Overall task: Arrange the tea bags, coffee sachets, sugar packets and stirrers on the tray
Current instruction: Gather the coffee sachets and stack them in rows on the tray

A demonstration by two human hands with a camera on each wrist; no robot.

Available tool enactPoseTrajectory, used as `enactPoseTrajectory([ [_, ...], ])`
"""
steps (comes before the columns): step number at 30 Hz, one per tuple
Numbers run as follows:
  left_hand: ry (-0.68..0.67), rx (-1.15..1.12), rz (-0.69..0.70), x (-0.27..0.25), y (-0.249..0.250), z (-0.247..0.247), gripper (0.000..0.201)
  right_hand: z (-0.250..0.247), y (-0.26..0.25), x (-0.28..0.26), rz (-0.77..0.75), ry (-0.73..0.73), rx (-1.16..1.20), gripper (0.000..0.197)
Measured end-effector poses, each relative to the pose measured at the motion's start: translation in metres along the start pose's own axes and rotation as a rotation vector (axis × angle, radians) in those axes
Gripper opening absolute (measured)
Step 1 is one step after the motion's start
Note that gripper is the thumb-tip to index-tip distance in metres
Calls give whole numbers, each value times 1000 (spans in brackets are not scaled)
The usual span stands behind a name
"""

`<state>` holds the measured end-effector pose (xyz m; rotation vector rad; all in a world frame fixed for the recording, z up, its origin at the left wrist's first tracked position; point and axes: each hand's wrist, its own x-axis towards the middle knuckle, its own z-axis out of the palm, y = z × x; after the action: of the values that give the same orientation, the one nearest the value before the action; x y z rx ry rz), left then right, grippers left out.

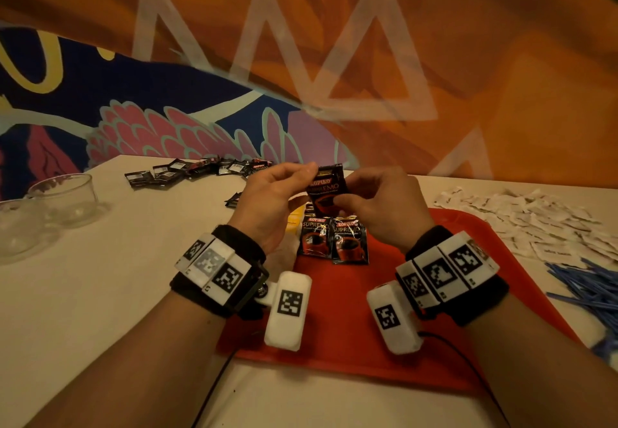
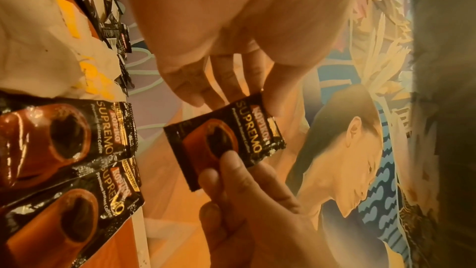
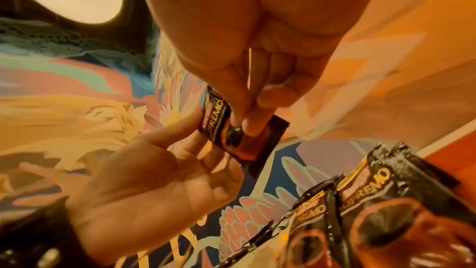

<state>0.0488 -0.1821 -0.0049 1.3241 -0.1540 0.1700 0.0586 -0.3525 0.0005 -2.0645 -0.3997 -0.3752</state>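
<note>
both hands hold one coffee sachet [image 1: 326, 189] upright above the red tray [image 1: 468, 260]: left hand [image 1: 267, 200] pinching its top corner, right hand [image 1: 378, 203] pinching its lower edge. the two laid sachets [image 1: 334, 240] sit directly below, long sides touching, nearer the right hand.

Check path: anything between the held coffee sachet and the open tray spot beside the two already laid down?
Nothing visible. Both hands hold the sachet in the air above the two laid sachets; the red tray right of them is bare.
</note>
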Motion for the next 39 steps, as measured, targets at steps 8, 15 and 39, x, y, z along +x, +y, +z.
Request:
enactPoseTrajectory([
  [8,35,-59,-30,0,6,0,16,4,-3,-4,-40,21,-83,9],
  [15,157,135,55,2,1,-3,16,-1,-6,-2,81,-146,-119,14],
  [39,357,-32,-129,15,8,-27,8,34,-8,9,552,-430,-298,19],
])
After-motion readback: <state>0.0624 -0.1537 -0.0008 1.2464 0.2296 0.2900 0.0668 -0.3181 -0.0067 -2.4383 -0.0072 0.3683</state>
